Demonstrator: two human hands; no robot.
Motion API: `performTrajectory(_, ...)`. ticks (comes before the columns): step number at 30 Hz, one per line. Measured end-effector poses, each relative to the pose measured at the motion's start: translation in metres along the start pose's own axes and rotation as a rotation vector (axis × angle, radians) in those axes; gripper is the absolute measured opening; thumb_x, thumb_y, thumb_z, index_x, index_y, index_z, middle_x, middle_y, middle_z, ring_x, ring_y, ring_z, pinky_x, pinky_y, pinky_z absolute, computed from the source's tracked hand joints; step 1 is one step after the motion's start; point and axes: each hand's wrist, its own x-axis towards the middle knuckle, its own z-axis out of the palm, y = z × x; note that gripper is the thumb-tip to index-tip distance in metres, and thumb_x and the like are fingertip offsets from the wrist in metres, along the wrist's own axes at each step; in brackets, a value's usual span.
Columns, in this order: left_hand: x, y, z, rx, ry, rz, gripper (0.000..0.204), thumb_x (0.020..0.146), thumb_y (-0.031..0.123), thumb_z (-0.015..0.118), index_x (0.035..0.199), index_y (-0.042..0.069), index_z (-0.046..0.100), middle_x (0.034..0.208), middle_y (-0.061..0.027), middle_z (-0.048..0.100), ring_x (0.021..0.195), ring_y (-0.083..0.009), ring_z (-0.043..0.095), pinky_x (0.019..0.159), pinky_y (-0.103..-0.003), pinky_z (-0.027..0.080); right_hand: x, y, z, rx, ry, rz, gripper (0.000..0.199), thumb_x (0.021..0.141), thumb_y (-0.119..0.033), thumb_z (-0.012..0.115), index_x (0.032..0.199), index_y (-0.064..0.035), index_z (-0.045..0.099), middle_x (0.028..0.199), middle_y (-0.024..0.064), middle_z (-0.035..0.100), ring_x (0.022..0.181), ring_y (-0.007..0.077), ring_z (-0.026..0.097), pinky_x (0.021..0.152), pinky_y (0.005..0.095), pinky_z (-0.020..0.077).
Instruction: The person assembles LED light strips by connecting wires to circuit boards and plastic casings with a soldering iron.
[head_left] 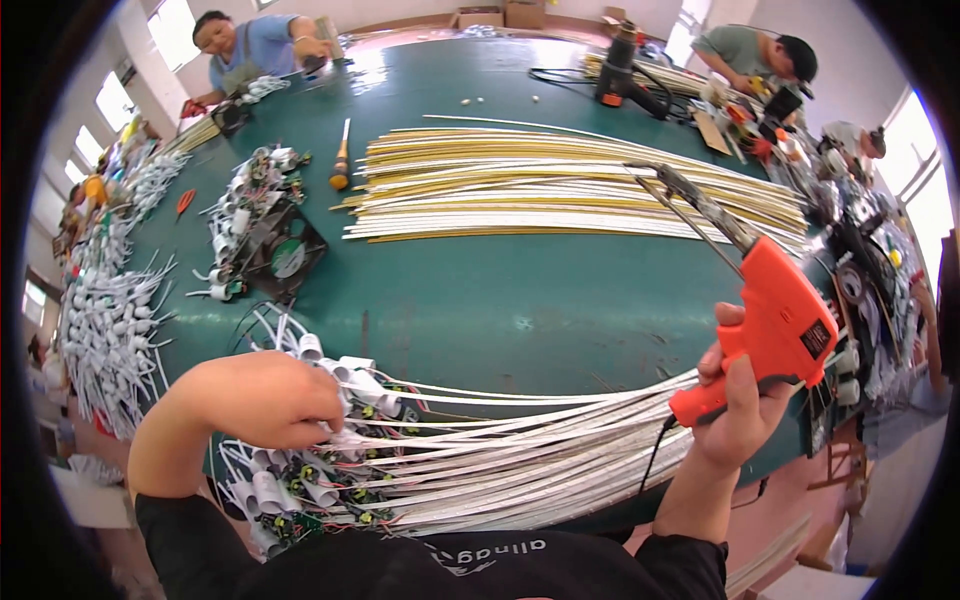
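Observation:
My right hand grips an orange-red soldering gun by its handle, its metal tip pointing up and to the left. In front of me lies a bundle of long, thin white strips. At their left ends is a cluster of white plastic tubes with small green circuit boards and thin red wires. My left hand is closed in a pinch over this cluster, near the strip ends. What its fingertips hold is too small to make out.
A small black fan stands beyond my left hand, beside more boards and tubes. Yellow and white strips lie mid-table, near a screwdriver and red-handled snips. A heat gun stands farther back. Co-workers sit at the far corners.

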Motion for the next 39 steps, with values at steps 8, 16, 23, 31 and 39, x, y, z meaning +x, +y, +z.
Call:
performTrajectory(8, 0.011, 0.006, -0.018, 0.255, 0.182, 0.086, 0.025, 0.080, 0.025, 0.067, 0.093, 0.004, 0.064, 0.085, -0.0119, 0.062, 0.081, -0.0312, 0.061, 0.071, -0.042, 0.049, -0.001, 0.005, -0.001, -0.121, 0.008, -0.024, 0.052, 0.086, -0.017, 0.060, 0.127, 0.0081, 0.041, 0.112, 0.0229, 0.058, 0.069, 0.0102, 0.054, 0.060, 0.0206, 0.0445)
performTrajectory(16, 0.104, -0.170, -0.048, 0.382, 0.594, -0.473, 0.024, 0.078, 0.016, 0.063, 0.096, 0.001, 0.058, 0.096, -0.0179, 0.063, 0.096, -0.0350, 0.059, 0.082, -0.043, 0.047, 0.000, 0.012, 0.008, -0.084, 0.016, 0.020, 0.048, 0.084, -0.015, 0.059, 0.123, 0.0084, 0.045, 0.109, 0.0214, 0.060, 0.067, 0.0097, 0.055, 0.063, 0.0218, 0.0463)
performTrajectory(23, 0.122, -0.191, -0.036, 0.548, 0.692, -0.581, 0.014, 0.082, 0.004, 0.049, 0.094, 0.001, 0.055, 0.092, -0.0205, 0.061, 0.091, -0.0363, 0.061, 0.080, -0.044, 0.050, 0.000, 0.017, -0.002, -0.097, -0.048, 0.062, 0.048, 0.088, -0.012, 0.057, 0.129, 0.0064, 0.041, 0.116, 0.0219, 0.057, 0.072, 0.0092, 0.055, 0.062, 0.0202, 0.0445)
performTrajectory(31, 0.125, -0.186, -0.019, 0.715, 0.687, -0.533, 0.010, 0.083, 0.008, 0.050, 0.087, 0.002, 0.056, 0.088, -0.0171, 0.061, 0.083, -0.0329, 0.063, 0.072, -0.041, 0.053, 0.001, 0.018, 0.002, -0.086, -0.036, 0.083, 0.047, 0.087, -0.011, 0.059, 0.128, 0.0051, 0.043, 0.114, 0.0213, 0.058, 0.071, 0.0093, 0.055, 0.062, 0.0203, 0.0452)
performTrajectory(39, 0.124, -0.175, -0.017, 0.797, 0.789, -0.335, 0.009, 0.081, 0.008, 0.051, 0.086, 0.002, 0.056, 0.086, -0.0149, 0.060, 0.083, -0.0315, 0.062, 0.072, -0.040, 0.052, 0.003, 0.015, 0.003, -0.064, -0.017, 0.082, 0.046, 0.084, -0.009, 0.060, 0.124, 0.0081, 0.045, 0.110, 0.0222, 0.060, 0.070, 0.0116, 0.059, 0.064, 0.0257, 0.0499)
